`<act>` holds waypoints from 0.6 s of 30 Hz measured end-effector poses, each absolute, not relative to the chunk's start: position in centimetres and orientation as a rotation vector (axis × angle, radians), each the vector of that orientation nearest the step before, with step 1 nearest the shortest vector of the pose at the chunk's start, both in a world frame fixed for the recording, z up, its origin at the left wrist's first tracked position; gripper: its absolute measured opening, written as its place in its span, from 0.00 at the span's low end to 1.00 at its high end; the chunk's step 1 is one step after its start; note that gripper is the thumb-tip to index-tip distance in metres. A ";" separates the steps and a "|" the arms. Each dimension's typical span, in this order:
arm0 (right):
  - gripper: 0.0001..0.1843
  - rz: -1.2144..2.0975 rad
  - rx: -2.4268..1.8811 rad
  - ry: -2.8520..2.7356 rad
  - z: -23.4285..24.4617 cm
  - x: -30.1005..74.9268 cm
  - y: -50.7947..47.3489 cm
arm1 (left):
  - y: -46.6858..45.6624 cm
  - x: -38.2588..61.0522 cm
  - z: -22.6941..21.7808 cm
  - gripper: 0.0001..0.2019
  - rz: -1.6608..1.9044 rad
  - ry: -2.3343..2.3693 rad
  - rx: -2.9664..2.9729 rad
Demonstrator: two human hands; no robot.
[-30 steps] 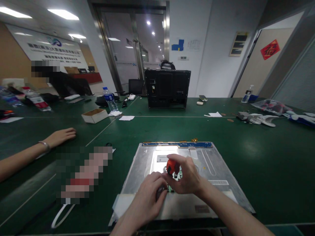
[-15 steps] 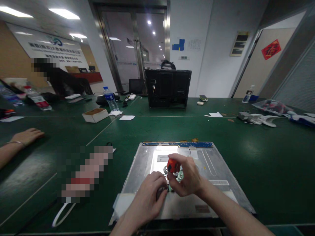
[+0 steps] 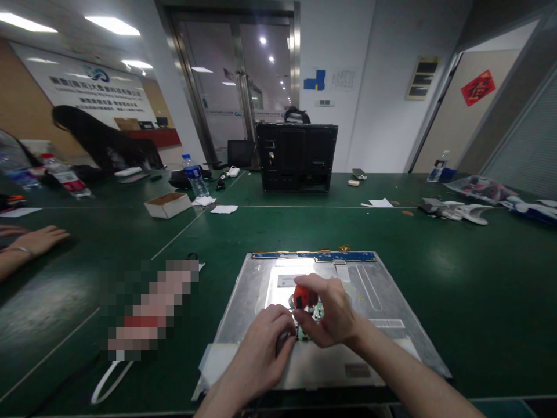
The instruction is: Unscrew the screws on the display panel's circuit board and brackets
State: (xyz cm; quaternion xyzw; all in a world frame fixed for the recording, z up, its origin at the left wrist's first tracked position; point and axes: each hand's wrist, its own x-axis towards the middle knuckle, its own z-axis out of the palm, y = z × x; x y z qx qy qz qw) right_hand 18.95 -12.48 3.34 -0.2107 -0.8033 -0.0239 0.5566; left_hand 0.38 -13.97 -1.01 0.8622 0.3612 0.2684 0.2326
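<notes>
A silvery LCD panel lies flat, back side up, with a blue circuit strip along its far edge. Over a small green circuit board near its middle, my right hand is closed around the red and black handle of a screwdriver, which stands upright. My left hand rests on the panel just left of the screwdriver's lower end, fingers pinched together. Something dark shows between its thumb and fingers, but I cannot make out what it is.
A co-worker's hand rests on the green table at left. A blurred pinkish strip lies left of the panel. Farther back stand a white box, a water bottle and a black monitor housing. Plastic parts lie at right.
The screwdriver handle has turned a little in my right hand and shifted slightly left. My left hand stays in place. The co-worker's hand has moved slightly left.
</notes>
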 end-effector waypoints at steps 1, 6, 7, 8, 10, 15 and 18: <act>0.20 -0.054 -0.483 -1.896 3.4 19.0 -12.5 | -14.0 0.4 -0.9 0.06 0.725 0.991 2.365; 0.23 -0.044 -0.515 -1.881 3.2 19.1 -12.6 | -14.0 0.3 -0.8 0.06 0.693 0.993 2.357; 0.23 -0.047 -0.527 -1.875 3.1 19.1 -12.6 | -14.0 0.3 -0.9 0.06 0.694 0.996 2.360; 0.23 -0.055 -0.538 -1.865 3.0 19.0 -12.6 | -14.0 0.3 -0.9 0.06 0.698 0.999 2.364; 0.22 -0.082 -0.557 -1.844 2.9 18.9 -12.6 | -13.9 0.3 -1.1 0.06 0.703 1.002 2.373; 0.17 -0.125 -0.605 -1.853 3.0 18.7 -12.5 | -13.9 0.3 -1.4 0.07 0.709 0.996 2.384; 0.16 -0.103 -0.583 -1.869 3.1 18.8 -12.5 | -13.9 0.2 -1.5 0.07 0.734 0.993 2.380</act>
